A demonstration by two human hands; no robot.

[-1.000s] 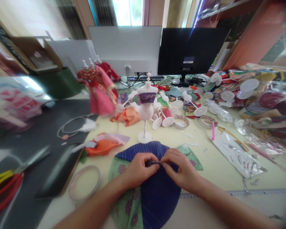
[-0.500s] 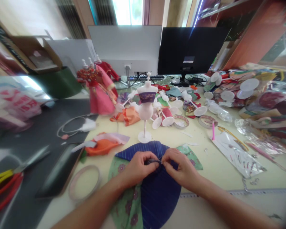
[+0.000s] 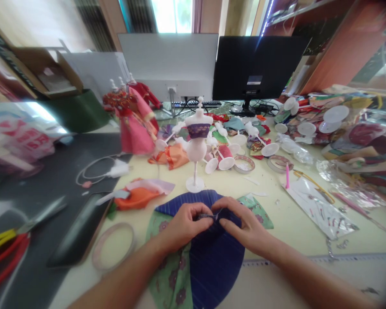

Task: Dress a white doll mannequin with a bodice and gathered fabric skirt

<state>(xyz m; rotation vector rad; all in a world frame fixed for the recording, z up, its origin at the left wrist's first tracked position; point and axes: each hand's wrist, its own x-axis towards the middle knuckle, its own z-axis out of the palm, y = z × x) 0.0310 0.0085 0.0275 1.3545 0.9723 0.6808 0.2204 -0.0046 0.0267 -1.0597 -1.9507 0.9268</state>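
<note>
A piece of dark blue striped fabric [image 3: 217, 266] joined to green floral fabric [image 3: 167, 270] lies spread on the table. My left hand [image 3: 193, 221] pinches a gathered edge of the blue cloth between thumb and fingers. Close to that edge, my right hand [image 3: 241, 221] curves over the cloth with its thumb and index finger apart. A small dark fold shows in the gap between the hands. Just beyond stands a white miniature dress form [image 3: 197, 150] wearing a purple patterned band [image 3: 199, 131].
Left are scissors [image 3: 22, 236], a phone [image 3: 80, 231], a tape roll [image 3: 114, 246] and orange fabric [image 3: 138, 197]. Several small dress forms lie behind. On the right are a pink pen [image 3: 287, 176], a white card [image 3: 321, 210] and a ruler [image 3: 321, 259]. Monitors [image 3: 260, 68] stand at the back.
My right thumb and index finger have parted from their pinch at the cloth edge. My left hand keeps its hold in nearly the same place.
</note>
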